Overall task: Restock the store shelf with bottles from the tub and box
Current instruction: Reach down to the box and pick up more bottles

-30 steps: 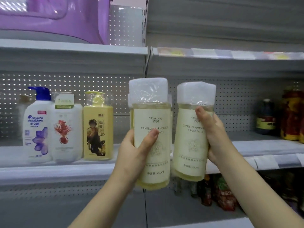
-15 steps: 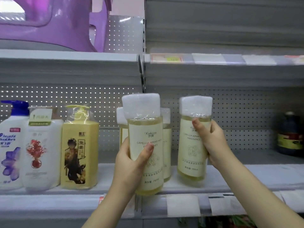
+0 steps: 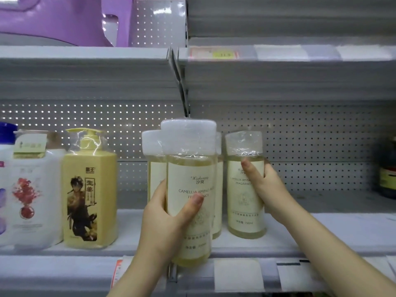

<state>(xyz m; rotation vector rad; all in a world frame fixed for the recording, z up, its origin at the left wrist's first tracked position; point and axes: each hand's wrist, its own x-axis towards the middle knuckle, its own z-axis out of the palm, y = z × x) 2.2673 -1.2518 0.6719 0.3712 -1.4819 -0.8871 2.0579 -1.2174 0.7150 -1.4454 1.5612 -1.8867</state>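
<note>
Head view. Facing a grey shelf [image 3: 321, 239] backed by perforated panel, with a yellow pump bottle [image 3: 90, 189] standing upright on it.

Just right of the yellow pump bottle, gripping a near camellia bottle [image 3: 190, 168] in the left hand [image 3: 165, 224]: thumb curled across the label, fingers wrapped round the far side. Held upright at the shelf's front edge, base overlapping the lip; cannot tell whether resting or lifted.

Behind that, also right of the yellow pump bottle, two rear bottles [image 3: 153, 151] of the same kind, mostly hidden.

Farther right of the yellow pump bottle, clasping a far camellia bottle [image 3: 244, 206] with the right hand [image 3: 265, 189]: thumb laid up the label toward the shoulder, fingers curled round the side. Set upright on the shelf, deeper in than the near one. Clear film over the white caps of both.

Just left of the yellow pump bottle, a white bottle [image 3: 30, 189] printed with a red flower; beyond it, a blue cap [image 3: 6, 129] at the frame edge.

Well to the right of the yellow pump bottle, a dark bottle [image 3: 387, 172], partly cut off.

Above and left of the yellow pump bottle, on the higher level, a purple plastic item [image 3: 53, 20].

Below and right of the yellow pump bottle, pale price labels [image 3: 237, 273] along the lip.
</note>
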